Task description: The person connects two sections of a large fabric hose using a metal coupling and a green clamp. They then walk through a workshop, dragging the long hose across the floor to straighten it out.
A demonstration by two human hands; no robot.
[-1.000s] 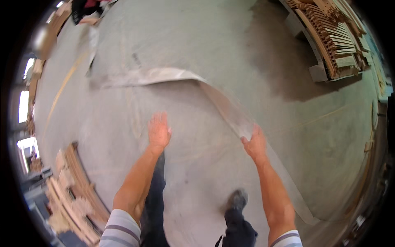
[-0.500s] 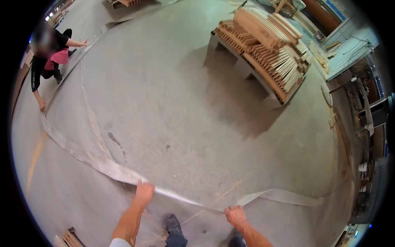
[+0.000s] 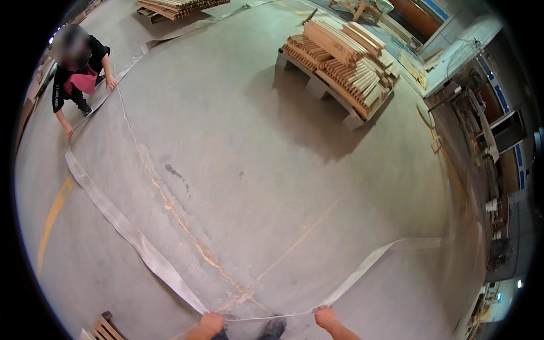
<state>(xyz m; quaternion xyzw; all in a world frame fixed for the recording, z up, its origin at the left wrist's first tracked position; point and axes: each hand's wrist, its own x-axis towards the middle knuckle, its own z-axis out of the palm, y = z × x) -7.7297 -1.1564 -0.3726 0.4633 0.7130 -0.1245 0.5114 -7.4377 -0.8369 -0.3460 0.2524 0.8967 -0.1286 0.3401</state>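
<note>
A long, flat, pale grey strip (image 3: 150, 256), perhaps a lay-flat hose or fabric band, runs along the floor in a wide curve. My left hand (image 3: 212, 323) and my right hand (image 3: 324, 316) are both closed on it near the lower edge. Between them the strip is pulled taut and seen nearly edge-on, close to my shoes. Right of my right hand it slants up and away, then bends toward the right wall. At the far left a crouching person (image 3: 76, 76) in dark clothes has both hands at the same strip.
A pallet (image 3: 352, 120) piled with wooden slats stands far right of centre. Another slat stack (image 3: 175, 8) is at the top. Benches and shelving (image 3: 481, 127) line the right side. Wooden slats (image 3: 105, 327) show at lower left. A patched crack (image 3: 170, 204) crosses the concrete floor.
Both my hands have moved down the picture, toward my feet, drawing the strip with them. The strip left of my left hand now slopes more steeply. The other person's near hand remains at the strip.
</note>
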